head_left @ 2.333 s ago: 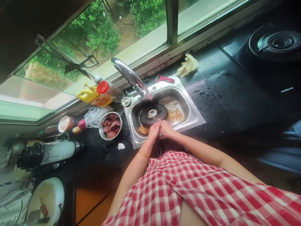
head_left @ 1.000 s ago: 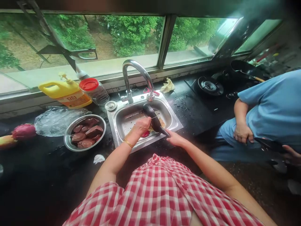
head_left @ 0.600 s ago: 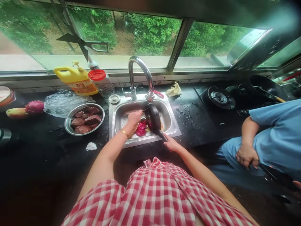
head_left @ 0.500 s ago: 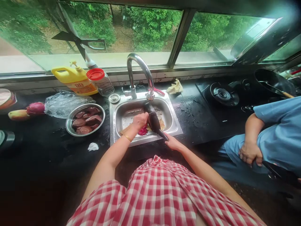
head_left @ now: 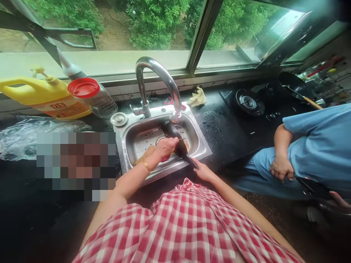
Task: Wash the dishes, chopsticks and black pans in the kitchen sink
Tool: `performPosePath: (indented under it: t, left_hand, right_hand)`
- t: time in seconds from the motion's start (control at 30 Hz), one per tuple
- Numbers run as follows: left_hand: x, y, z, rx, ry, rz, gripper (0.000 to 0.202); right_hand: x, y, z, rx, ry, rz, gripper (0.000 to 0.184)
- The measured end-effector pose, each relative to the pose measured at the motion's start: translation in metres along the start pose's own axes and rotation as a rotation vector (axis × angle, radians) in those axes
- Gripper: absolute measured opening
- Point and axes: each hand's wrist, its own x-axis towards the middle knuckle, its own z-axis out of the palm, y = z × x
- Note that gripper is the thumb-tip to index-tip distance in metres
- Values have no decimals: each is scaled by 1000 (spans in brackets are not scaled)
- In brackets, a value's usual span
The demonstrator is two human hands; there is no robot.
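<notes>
A small black frying pan [head_left: 175, 138] is tilted on edge inside the steel sink [head_left: 204, 146], just under the curved tap [head_left: 161, 75]. My right hand [head_left: 203, 171] is closed round the pan's handle at the sink's front rim. My left hand [head_left: 166, 146] is closed on a thin stick and presses against the pan's inner face. Pink and yellow scraps [head_left: 145, 155] lie on the sink floor beside the hand.
A yellow jug [head_left: 41, 95] and a red-lidded jar [head_left: 93, 95] stand at the back left, with a clear plastic bag [head_left: 24, 135] below. A crumpled cloth [head_left: 197, 98] and gas burner [head_left: 248, 103] lie right. A person in blue [head_left: 315, 149] sits at right.
The pan went from lying face down in the sink to tilted on edge. My right hand shifted to its handle, my left hand works against the pan. The view drew closer to the sink.
</notes>
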Motion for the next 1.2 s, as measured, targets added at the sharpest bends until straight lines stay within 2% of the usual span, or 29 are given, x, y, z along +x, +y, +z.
performPosePath:
  t: [0.13,0.2,0.3,0.37,0.5,0.53,0.67,0.73,0.8,0.83,0.97,1.1,1.2]
  left_hand:
    - [25,-25,-15,113,71,-113,27]
    - [30,-32,-17,152,64,-120,30]
    - [27,-25,-13,159,-3,0,30]
    - [26,-20,-11,134,-9,44,28]
    - [37,-23,-20,190,54,-153,34]
    - [40,-24,-22,225,43,-166,35]
    - [40,-21,-26,291,-26,7,39]
    - [39,-20,-25,312,-8,-50,39]
    - [38,-19,-24,332,10,-153,40]
    - [38,-18,-23,330,7,-160,40]
    - [41,-13,-15,267,-17,-18,41]
    - [48,-14,-5,242,29,-206,42]
    - [47,-9,11,190,-17,-155,42]
  right_hand:
    - [-1,0,7,-8,-16,29,66]
    - [-1,2,8,-14,-14,28,67]
    - [0,3,7,-36,-5,19,67]
    - [0,1,5,-38,-1,19,66]
    - [-2,-3,3,-39,-12,50,66]
    - [-2,-3,3,-41,-15,53,66]
    - [-3,-1,4,-56,-8,31,66]
    - [-3,0,5,-56,-9,22,67]
    - [-3,-1,5,-40,-12,25,67]
    - [-3,-1,5,-32,-18,30,67]
    - [-3,-4,3,-36,-10,48,66]
    - [-1,0,1,36,-44,161,65]
    - [2,10,3,165,-75,196,66]
